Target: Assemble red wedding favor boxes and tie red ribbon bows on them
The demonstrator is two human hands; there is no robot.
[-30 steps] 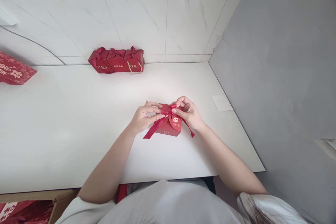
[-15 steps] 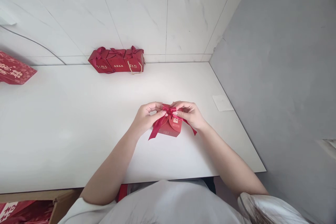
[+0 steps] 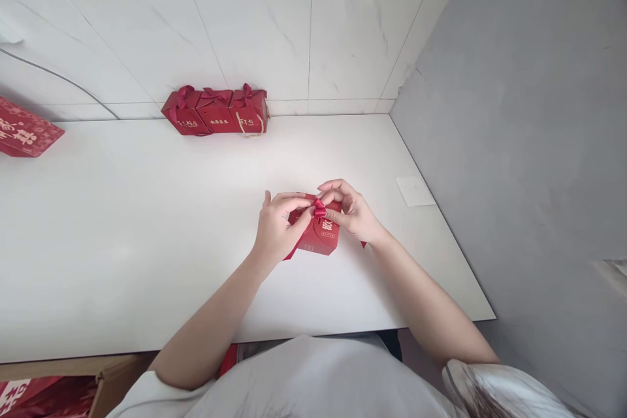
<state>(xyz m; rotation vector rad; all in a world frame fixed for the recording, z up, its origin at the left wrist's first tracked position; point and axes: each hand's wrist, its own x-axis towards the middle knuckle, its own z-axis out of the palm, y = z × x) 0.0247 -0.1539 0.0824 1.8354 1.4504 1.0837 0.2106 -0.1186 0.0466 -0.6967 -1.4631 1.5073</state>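
Note:
A small red box with gold lettering rests on the white table, between my two hands. On its top is a dark red ribbon, gathered in a bow. From the left, my left hand pinches the ribbon between thumb and fingers, its little finger raised. My right hand grips the bow from the right with thumb and bent fingers. One ribbon tail hangs below my left hand, partly covered by it. The other tail's tip shows beneath my right wrist.
Three red boxes with bows stand in a row against the tiled wall. A larger red box lies far left, a white paper at right. An open carton with red items sits below the table's front-left edge.
My left hand has turned and shifted over the left ribbon tail, covering more of it. My right fingers have lifted and spread slightly. The bow's loops look smaller and more bunched.

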